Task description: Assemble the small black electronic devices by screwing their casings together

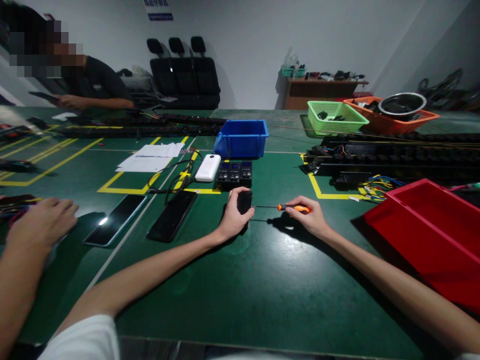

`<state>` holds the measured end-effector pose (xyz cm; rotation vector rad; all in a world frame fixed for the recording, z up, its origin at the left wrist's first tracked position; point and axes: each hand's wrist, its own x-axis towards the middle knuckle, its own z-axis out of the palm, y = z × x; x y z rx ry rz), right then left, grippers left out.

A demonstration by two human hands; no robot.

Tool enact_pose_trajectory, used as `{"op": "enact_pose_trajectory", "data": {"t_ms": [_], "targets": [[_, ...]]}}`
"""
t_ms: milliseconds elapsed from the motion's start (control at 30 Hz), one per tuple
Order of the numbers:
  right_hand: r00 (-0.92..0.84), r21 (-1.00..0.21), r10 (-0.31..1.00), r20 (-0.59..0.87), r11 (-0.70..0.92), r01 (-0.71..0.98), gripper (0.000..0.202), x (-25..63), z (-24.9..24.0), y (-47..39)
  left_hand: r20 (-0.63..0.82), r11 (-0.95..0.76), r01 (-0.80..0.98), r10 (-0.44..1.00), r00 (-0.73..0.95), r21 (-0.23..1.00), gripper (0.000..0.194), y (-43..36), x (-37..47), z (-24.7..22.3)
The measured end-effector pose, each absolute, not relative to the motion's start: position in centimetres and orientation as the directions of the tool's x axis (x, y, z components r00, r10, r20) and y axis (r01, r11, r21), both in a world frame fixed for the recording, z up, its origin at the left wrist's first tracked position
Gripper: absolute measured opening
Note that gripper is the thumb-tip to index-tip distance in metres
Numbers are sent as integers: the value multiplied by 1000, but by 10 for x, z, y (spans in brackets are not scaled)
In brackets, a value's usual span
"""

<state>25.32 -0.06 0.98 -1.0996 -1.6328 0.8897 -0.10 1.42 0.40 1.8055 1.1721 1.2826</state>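
Note:
My left hand (235,217) is closed around a small black box-shaped part (245,201) and holds it just above the green table (240,290). An orange and black screwdriver (300,208) is gripped in my right hand (311,216), its thin shaft pointing left. The tip meets or nearly meets the right side of the black part; I cannot tell if it touches a screw. Several similar black modules (234,175) stand in a row just beyond my left hand. A white power bank (208,168) lies beside them.
Two phones, a dark one (172,216) and a light-edged one (115,220), lie to the left. A co-worker's hand (45,220) is at far left. A blue bin (243,137) stands behind, a red bin (431,240) at right. Black rail assemblies (390,155) lie behind the red bin.

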Motion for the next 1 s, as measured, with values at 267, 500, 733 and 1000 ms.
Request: {"op": "enact_pose_trajectory", "data": {"t_ms": [267,500,733,1000], "targets": [[-218,-851,870,442,484,203,14,254,4,4,383,-401,328,916,119,856,48,14,-1,5],[-233,-851,870,435,482,211,13,253,7,0,385,-401,330,916,115,854,48,13,0,5],[-224,-921,957,184,247,302,29,249,13,-4,399,-412,328,910,111,850,47,12,0,5],[-213,-820,880,425,474,320,14,251,11,-4,396,-408,322,912,105,855,48,14,0,4]]}}
